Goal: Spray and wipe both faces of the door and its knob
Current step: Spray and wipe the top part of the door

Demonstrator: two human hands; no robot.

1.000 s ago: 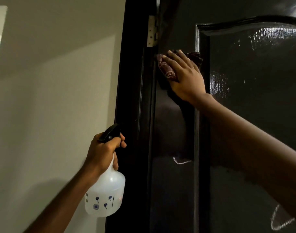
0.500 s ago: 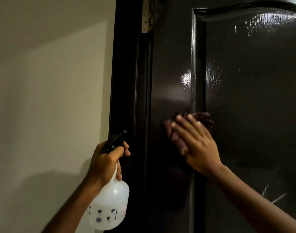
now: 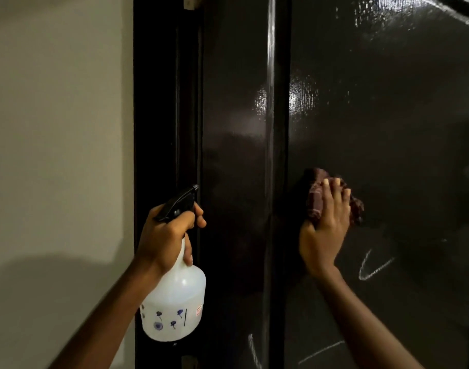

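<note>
A glossy dark door (image 3: 387, 115) fills the right side, with wet sheen and white chalk-like marks low on its panel. My right hand (image 3: 325, 230) presses a dark reddish cloth (image 3: 317, 198) flat against the inset panel, just right of the raised moulding; the fingers lie straight over the cloth. My left hand (image 3: 166, 235) grips the neck of a white spray bottle (image 3: 174, 304) with a black trigger head, held in front of the door frame. The knob is out of view.
The dark door frame (image 3: 161, 102) runs down the middle-left, with a hinge at its top edge. A plain beige wall (image 3: 57, 129) lies to the left. White scribbles (image 3: 374, 265) mark the lower panel.
My right hand has slid the cloth down from beside the upper hinge and then rightward onto the inset panel. The view has dropped with it. The left hand still holds the bottle.
</note>
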